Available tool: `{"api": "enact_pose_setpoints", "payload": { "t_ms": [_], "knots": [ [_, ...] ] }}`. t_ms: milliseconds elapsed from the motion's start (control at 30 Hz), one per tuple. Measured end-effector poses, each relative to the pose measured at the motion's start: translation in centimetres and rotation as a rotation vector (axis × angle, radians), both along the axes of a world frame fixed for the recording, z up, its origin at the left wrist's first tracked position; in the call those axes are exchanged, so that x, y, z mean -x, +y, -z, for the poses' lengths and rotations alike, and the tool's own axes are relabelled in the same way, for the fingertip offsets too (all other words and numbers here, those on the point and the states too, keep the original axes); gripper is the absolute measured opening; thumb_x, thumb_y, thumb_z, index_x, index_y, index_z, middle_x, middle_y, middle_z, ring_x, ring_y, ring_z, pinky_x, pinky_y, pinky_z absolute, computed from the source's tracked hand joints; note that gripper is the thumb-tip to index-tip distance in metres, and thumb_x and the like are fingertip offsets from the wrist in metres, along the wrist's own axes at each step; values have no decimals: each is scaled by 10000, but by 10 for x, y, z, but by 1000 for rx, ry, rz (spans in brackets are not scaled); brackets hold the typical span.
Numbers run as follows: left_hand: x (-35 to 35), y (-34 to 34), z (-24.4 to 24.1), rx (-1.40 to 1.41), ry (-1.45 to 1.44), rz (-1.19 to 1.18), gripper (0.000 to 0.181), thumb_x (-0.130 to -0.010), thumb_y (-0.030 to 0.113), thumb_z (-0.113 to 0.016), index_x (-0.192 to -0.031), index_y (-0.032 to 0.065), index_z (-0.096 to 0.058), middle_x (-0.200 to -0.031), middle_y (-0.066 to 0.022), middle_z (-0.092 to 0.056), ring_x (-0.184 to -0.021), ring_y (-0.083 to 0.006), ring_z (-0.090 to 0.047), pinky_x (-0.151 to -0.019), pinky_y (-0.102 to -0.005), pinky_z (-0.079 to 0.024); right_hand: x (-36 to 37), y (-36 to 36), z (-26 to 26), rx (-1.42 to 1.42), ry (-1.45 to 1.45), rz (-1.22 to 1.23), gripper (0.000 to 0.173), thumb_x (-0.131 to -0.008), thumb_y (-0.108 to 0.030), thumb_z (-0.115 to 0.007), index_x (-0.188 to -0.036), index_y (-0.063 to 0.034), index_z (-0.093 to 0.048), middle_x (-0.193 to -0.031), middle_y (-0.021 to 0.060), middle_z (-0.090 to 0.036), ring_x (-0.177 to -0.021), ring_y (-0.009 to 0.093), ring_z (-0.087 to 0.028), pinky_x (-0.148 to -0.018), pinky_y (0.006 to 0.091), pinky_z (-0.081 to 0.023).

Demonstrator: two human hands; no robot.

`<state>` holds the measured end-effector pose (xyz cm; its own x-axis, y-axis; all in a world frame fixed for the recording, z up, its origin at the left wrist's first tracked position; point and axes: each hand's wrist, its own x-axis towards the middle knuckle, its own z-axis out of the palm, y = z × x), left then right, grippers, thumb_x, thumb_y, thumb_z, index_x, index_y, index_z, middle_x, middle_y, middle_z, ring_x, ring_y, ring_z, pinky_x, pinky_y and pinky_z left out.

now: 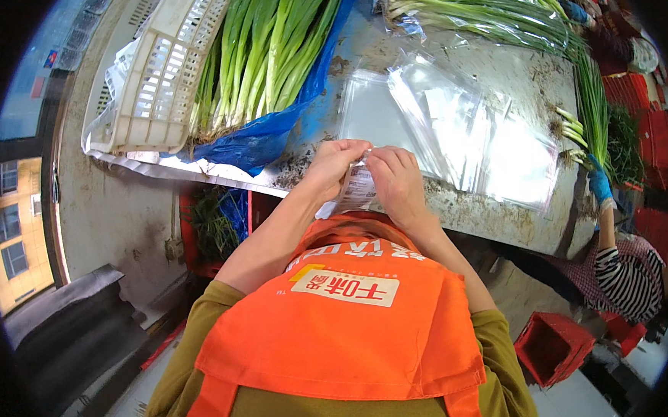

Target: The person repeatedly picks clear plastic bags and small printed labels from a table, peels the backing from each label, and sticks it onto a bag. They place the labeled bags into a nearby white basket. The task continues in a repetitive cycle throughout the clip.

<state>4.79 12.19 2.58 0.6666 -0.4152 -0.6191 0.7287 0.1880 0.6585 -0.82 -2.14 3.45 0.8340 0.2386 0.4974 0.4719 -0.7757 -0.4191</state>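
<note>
Close in front of my body, my left hand point(335, 164) and my right hand point(394, 180) meet at the fingertips. Both pinch the top end of a strip of printed labels point(359, 182), which hangs between them down toward my orange apron point(337, 346). Writing and codes cover the labels. Just beyond my hands lie clear plastic bags point(372, 105), spread and overlapping on the soil-marked table point(543, 78). To the left, a bundle of green onions point(269, 50) rests with its roots on a blue plastic sheet point(252, 143).
A white plastic crate point(158, 77) stands at the table's left end. Bagged green onions point(472, 16) lie along the far side. At right, a co-worker's blue-gloved hand point(600, 182) touches loose onions point(592, 109). A red crate point(555, 348) sits on the floor behind right.
</note>
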Motion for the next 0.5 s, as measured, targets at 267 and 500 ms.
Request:
{"api": "enact_pose_setpoints", "payload": {
  "t_ms": [267, 500],
  "knots": [
    [-7, 6, 20, -54, -57, -173, 148, -833, 35, -578, -959, -42, -581, -871, -113, -617, -751, -159, -608, -650, -257, -506, 12, 5, 2, -10, -38, -43, 213, -692, -15, -593, -890, -25, -517, -953, 102, -548, -897, 269, -539, -774, 370, -428],
    [-13, 16, 20, -63, -57, -65, 339, -808, 17, -606, -1117, -40, -479, -975, -111, -598, -845, -162, -600, -701, -272, -503, 16, 4, -2, -15, 15, -1, 186, -696, -10, -593, -873, -18, -538, -941, 102, -538, -891, 271, -537, -773, 369, -429]
  ]
}}
